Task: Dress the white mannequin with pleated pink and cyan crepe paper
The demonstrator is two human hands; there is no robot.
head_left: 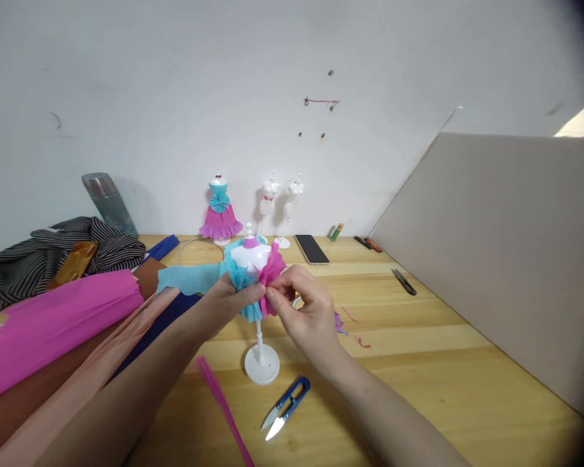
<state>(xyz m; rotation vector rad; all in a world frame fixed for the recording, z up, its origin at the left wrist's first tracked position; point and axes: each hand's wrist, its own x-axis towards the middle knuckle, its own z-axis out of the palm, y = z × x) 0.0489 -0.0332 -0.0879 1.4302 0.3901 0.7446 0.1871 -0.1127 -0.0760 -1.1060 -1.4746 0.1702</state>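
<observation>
A small white dress form [249, 257] stands upright on its round base [261, 364], with light blue crepe paper [243, 275] and pink crepe paper [274, 264] round its body. My left hand [233, 298] is closed at the form's front, its thumb pressing where the two colours meet. From the right, my right hand [306, 305] pinches the pink crepe paper, fingertips touching the left thumb. Below the hands lie blue thread snips [286, 408], blades apart, and a pink paper strip [224, 405].
Crepe paper sheets [73, 324] and a striped cloth [14, 266] cover the left side. Behind stand a dressed form [220, 207], two bare white forms [294, 194], a phone [311, 249] and a bottle [108, 202]. A box cutter [403, 281] lies near the panel [506, 253].
</observation>
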